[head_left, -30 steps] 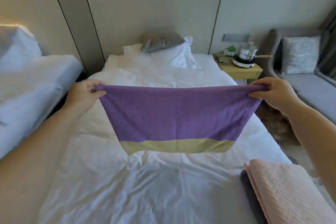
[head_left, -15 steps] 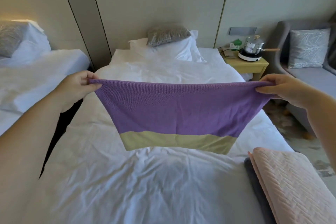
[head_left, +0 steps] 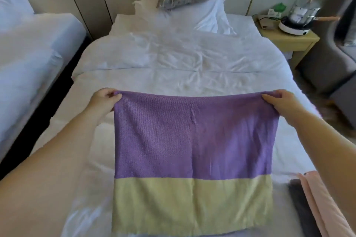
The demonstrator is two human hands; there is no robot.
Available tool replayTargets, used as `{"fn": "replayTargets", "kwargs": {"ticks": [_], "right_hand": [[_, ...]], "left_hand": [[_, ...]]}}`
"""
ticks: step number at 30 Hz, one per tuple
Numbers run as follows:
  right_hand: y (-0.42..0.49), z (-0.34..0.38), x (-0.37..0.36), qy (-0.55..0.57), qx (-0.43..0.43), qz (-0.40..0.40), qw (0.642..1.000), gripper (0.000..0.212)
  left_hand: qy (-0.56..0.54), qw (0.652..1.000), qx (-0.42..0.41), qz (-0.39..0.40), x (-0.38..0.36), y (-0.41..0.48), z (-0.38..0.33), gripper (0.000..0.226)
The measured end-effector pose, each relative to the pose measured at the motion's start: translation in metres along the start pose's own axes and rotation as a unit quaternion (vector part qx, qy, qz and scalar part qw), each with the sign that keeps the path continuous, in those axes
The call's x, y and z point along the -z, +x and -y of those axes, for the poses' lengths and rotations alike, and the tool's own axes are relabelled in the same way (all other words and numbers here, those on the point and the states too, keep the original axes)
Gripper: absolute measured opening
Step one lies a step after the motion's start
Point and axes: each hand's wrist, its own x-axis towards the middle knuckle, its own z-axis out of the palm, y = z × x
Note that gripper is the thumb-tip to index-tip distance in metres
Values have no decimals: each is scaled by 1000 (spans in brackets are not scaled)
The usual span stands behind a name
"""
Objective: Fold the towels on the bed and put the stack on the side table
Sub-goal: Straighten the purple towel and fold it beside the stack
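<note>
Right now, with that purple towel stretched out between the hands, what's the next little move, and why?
Probably draw the held edge back onto the yellow band, folding the purple towel in half. The left hand and right hand each pinch a far corner, and the towel looks spread nearly flat over the bed, so the grip already suits that fold.

We bring the purple towel [head_left: 194,132] down from mid-air; it now spreads flat on the bed [head_left: 173,67], and our view tilts lower.
</note>
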Motion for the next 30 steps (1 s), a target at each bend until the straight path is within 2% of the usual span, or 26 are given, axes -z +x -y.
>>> {"fn": "replayTargets", "kwargs": {"ticks": [2, 5, 6, 8, 11, 15, 18, 21, 27, 30], "right_hand": [[33, -43, -44, -38, 20, -40, 998, 21], [70, -106, -90, -26, -11, -46, 999, 42], [74, -124, -98, -24, -38, -41, 998, 50], [68, -157, -105, -25, -93, -27, 995, 57], [39, -196, -98, -21, -133, -21, 991, 55], [-23, -230, -85, 28, -198, -7, 980, 45], [-81, -248, -78, 0, -222, 34, 975, 34], [-127, -263, -70, -15, -216, 59, 975, 33], [-169, -271, -66, -32, -169, -15, 985, 33], [-176, -269, -59, -77, -150, -37, 985, 26]], "left_hand": [[60, 998, 12, -29, -34, 35, 49, 5], [136, 988, 67, -5, -73, 61, 126, 39], [147, 986, 83, 16, -82, 59, 148, 40], [146, 984, 89, 43, -94, 39, 178, 25], [131, 988, 83, 21, -95, -2, 200, 24], [127, 981, 146, 30, -83, -59, 220, 35], [131, 971, 199, 30, -69, -98, 239, 32], [105, 967, 229, 39, -55, -129, 257, 35], [87, 979, 186, -5, -50, -173, 267, 56], [66, 970, 234, -16, -48, -187, 266, 54]]}}
